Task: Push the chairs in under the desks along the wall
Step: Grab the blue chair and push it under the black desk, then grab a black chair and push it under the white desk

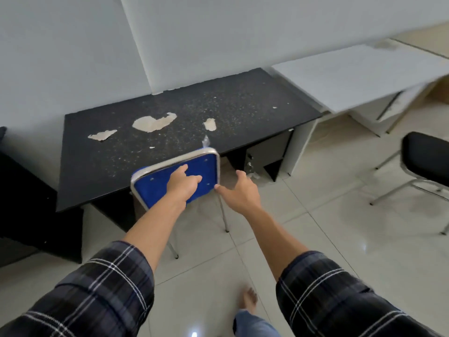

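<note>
The left hand [183,183], fingers spread, is pressing the back of the blue padded chair with chrome tube frame [155,188], standing partly under the black speckled desk [243,105] ahead. The right hand [239,190], open, is apparently touching its tube. Likely light and rigid: push the frame.

Chrome-framed blue chair [150,188] set at the front edge of the flaking black tabletop [218,113]. Out on the floor near the white tabletop [352,76], black chair [427,156] on a metal frame.

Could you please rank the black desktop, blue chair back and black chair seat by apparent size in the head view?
1. Black speckled desktop.
2. Blue metal-framed chair back.
3. Black padded chair seat, cropped, so unsure.
</note>
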